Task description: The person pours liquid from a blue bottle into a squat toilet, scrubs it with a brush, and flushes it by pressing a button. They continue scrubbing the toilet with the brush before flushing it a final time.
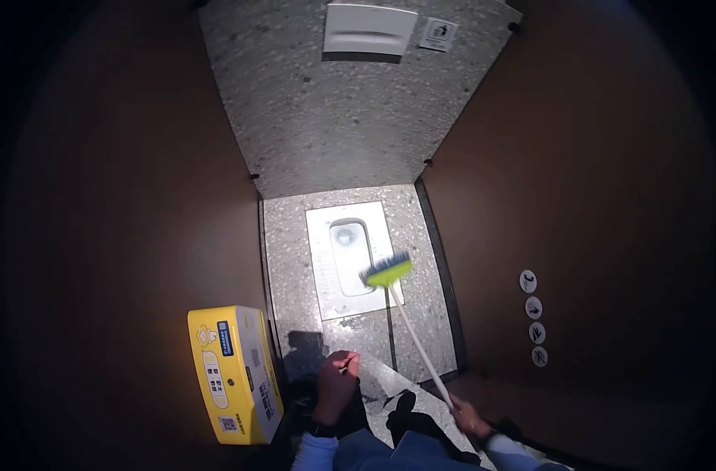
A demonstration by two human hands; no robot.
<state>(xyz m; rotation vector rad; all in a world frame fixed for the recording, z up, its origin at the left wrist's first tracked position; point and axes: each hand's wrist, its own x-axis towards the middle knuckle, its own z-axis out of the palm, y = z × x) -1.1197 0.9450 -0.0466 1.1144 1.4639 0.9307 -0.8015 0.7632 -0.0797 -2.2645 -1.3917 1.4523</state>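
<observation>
My right hand is wrapped round the white handle of a broom at the lower right. The broom's green head with dark bristles is raised, bristles pointing up, and appears over the right edge of the squat toilet. My left hand is at the lower centre, in front of the toilet, with its fingers curled together; whether anything small is between them is hidden.
A yellow and white box is mounted on the left brown partition. The right partition bears round stickers. A white panel and a sign are on the back wall.
</observation>
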